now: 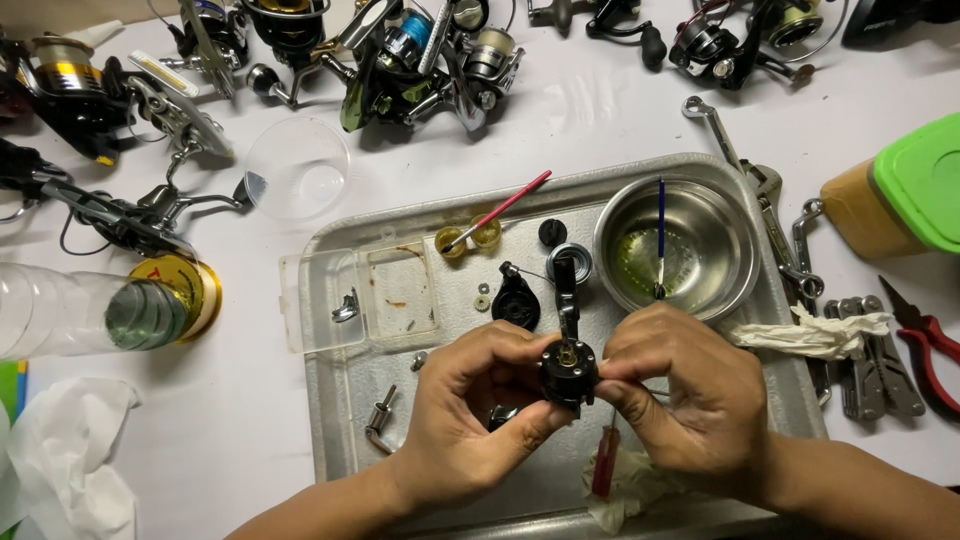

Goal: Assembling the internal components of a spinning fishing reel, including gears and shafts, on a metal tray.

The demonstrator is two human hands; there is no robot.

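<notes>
Far to the left of the fingers, a clear plastic bottle lies on its side on the white counter, near a crumpled tissue. Closer in, a small clear box sits on the left part of the metal tray, with a few loose screws and a small metal fitting just left of the left hand.

The left hand curls its fingers tightly around the left side of a small black reel body. The right hand closes on its right side, the fingertips pinched at the body; whether they also hold a small tool cannot be told. The reel body is held up between both hands above the middle of the tray. Just beyond the fingers lie a black cover piece and a metal spool. To the right of them is a steel bowl with oily liquid and a blue brush leaning in it. Right of the right hand are a white rag, a wrench and red pliers.

My judgement of the risk: the parts look greasy, so the body could slip from the fingers, and a small part could drop and roll among the loose bits on the tray. A sideways nudge of the right wrist could also tip the bowl.
</notes>
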